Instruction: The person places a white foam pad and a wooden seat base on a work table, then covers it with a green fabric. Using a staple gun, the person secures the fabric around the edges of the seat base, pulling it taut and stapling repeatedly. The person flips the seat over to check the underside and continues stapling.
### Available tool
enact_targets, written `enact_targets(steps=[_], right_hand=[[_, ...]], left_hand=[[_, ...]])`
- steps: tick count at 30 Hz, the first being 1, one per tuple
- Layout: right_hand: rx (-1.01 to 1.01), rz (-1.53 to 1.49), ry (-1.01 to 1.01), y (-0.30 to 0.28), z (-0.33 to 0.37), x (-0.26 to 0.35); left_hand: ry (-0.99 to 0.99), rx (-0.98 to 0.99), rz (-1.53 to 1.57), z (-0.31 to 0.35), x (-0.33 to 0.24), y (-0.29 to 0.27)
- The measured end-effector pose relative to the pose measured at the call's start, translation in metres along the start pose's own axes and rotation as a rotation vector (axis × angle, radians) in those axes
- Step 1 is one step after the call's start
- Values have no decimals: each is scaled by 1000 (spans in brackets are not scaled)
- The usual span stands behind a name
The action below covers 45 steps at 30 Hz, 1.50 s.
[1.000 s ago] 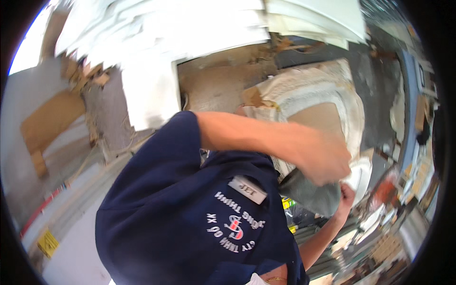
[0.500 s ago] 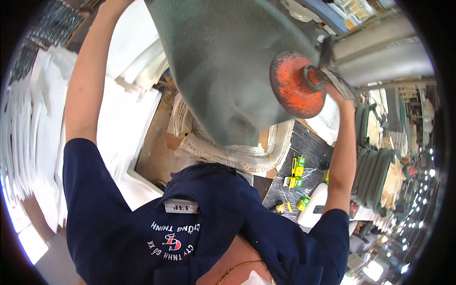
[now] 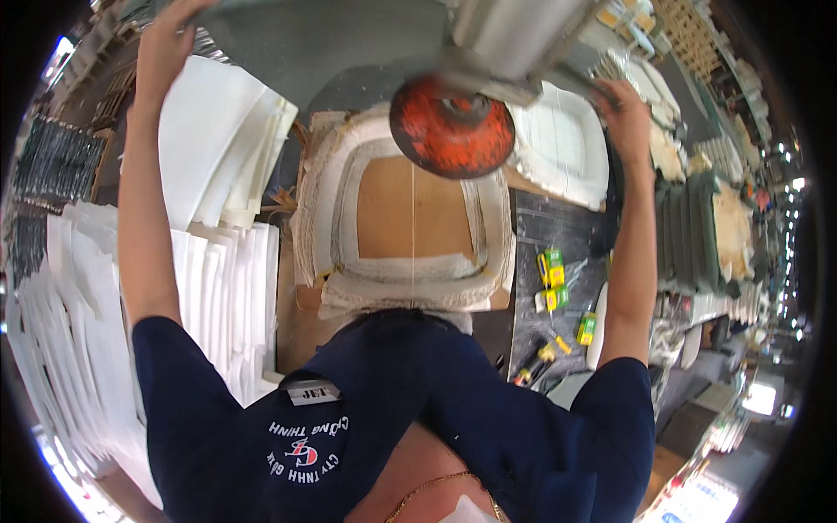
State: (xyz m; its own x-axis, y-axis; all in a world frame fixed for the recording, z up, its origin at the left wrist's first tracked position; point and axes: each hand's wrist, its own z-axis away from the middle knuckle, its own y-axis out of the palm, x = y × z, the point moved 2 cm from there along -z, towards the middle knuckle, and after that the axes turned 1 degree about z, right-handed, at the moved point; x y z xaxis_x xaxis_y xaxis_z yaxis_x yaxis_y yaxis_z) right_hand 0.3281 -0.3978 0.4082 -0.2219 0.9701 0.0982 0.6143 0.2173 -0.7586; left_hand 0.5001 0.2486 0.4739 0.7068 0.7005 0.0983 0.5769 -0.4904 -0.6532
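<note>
My left hand (image 3: 166, 50) is raised at the far left, its fingers closed on the edge of a dark grey-green leather-like sheet (image 3: 305, 39). That sheet spreads across the far side and is cut off by the upper edge of the view. At the far right, my right hand (image 3: 624, 120) is wrapped round a dark handle (image 3: 571, 80) beside a metal cylinder. A worn orange-red disc (image 3: 453, 131) hangs under the cylinder. Below and nearer to me lies a stack of white rounded frames (image 3: 324, 213) with a brown board showing through the middle.
Stacked white sheets (image 3: 78, 305) fill the left side, with more white sheets (image 3: 218, 131) beyond. Right of the frames, a black surface (image 3: 558, 231) bears yellow-green boxes (image 3: 551, 268) and small tools. A white padded piece (image 3: 562, 139) and stacked green cushions (image 3: 689, 235) stand farther right.
The sheet has moved off the white frames toward the far side, uncovering them. In the view, the disc and cylinder now sit farther left and higher. Both hands are still raised.
</note>
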Motion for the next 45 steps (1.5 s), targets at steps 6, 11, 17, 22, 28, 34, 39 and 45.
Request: enact_targets(steps=[6,11,17,22,28,34,39,45], right_hand=[[365,-26,291,72,194,28],[472,-1,389,79,327,70],[771,-86,487,63,427,84],[789,-664,935,78,461,56],[400,-390,1203,155,455,41],[286,-667,1394,166,482,38],[241,-920,1471,152,476,73],[157,-1006,1505,155,490,70]], left_hand=[[-328,353,279,210,-103,87],[-478,520,314,352,-206,66],[-639,808,342,449,-276,34],[-1439,606,943,484,-242,64],[-1543,783,748,453,-234,145],[-1493,775,635,466,-222,152],[-1473,849,679,486,-206,154],[-1453,858,712,478,-200,164]])
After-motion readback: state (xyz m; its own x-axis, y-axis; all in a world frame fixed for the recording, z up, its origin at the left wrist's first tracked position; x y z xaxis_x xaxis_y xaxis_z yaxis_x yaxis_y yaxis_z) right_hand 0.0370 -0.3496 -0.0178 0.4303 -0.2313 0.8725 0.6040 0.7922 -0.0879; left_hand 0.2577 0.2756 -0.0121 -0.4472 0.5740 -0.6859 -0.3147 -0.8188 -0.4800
